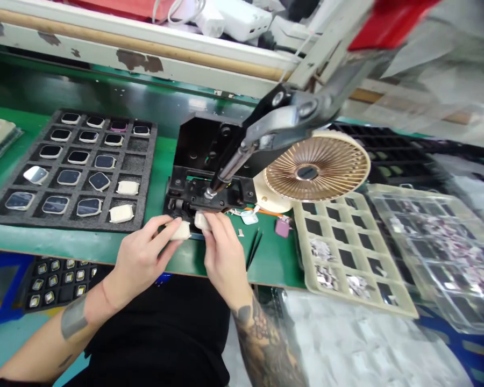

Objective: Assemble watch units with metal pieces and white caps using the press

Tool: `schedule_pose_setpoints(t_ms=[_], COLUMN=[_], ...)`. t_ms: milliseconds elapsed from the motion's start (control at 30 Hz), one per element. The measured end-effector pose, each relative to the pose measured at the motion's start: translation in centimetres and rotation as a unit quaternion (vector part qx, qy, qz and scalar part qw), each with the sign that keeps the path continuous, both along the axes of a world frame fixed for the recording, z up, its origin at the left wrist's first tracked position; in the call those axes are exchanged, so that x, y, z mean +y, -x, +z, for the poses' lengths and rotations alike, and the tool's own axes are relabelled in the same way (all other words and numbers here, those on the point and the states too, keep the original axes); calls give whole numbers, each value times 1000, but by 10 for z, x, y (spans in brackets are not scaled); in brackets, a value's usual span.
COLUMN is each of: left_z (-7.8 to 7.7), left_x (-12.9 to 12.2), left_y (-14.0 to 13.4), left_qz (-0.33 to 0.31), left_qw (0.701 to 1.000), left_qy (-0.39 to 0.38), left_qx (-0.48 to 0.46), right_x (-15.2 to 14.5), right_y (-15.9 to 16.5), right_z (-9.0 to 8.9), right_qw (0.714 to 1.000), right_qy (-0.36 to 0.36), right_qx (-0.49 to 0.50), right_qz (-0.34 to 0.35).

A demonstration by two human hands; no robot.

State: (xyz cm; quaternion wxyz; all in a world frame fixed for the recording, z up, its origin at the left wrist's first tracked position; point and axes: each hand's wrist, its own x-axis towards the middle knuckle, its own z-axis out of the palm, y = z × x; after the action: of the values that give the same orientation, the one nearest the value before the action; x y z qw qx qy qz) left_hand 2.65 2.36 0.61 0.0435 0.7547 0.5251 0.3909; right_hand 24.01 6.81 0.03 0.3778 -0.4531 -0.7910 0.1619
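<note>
My left hand (143, 251) pinches a cream watch case (181, 231) at the front of a black clamp fixture (236, 198). Just to its right, my right hand (227, 258) has its fingers closed on a second small cream piece (200, 221), which looks like another watch case; the fingers partly cover it. Both pieces are close together, low at the fixture's front edge. Above them a metal toggle lever (274, 126) slants up to the right, its plunger (226, 174) pointing down at the fixture. Black tweezers (254, 248) lie right of my right hand.
A grey foam tray (136, 162) with smartwatches and cream cases sits left. Right of the fixture are a round fan (317, 166), a pink watch-like piece (283, 227), a cream compartment tray (363, 302) of small parts and a clear box (435, 258). A shelf edge (145, 48) runs behind.
</note>
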Motion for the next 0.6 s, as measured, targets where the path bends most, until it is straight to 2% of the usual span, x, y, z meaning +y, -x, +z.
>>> schedule_pose_setpoints(t_ms=[100, 233, 300, 400, 433, 500, 533, 600], left_z=[4, 15, 18, 19, 19, 21, 23, 28], left_x=[26, 58, 63, 53, 46, 30, 21, 8], left_y=[-17, -34, -37, -34, -32, -29, -29, -27], left_qz=[20, -5, -18, -26, -39, -87, -116, -141], left_qw=[995, 976, 971, 974, 980, 987, 979, 940], left_qy=[25, 122, 144, 141, 136, 133, 141, 164], left_qx=[98, 183, 191, 175, 143, 5, -91, -264], right_x=[-24, -33, -31, -28, -28, -28, -28, -25], right_y=[-12, -30, -36, -40, -39, -34, -30, -22], right_z=[2, 5, 7, 10, 11, 13, 15, 20], right_qw=[999, 998, 997, 996, 995, 993, 991, 987], right_qy=[-8, -32, -47, -70, -83, -114, -131, -158], right_qx=[40, 20, 10, 2, 1, 0, -1, -14], right_qz=[-23, -50, -55, -53, -51, -35, -17, 40])
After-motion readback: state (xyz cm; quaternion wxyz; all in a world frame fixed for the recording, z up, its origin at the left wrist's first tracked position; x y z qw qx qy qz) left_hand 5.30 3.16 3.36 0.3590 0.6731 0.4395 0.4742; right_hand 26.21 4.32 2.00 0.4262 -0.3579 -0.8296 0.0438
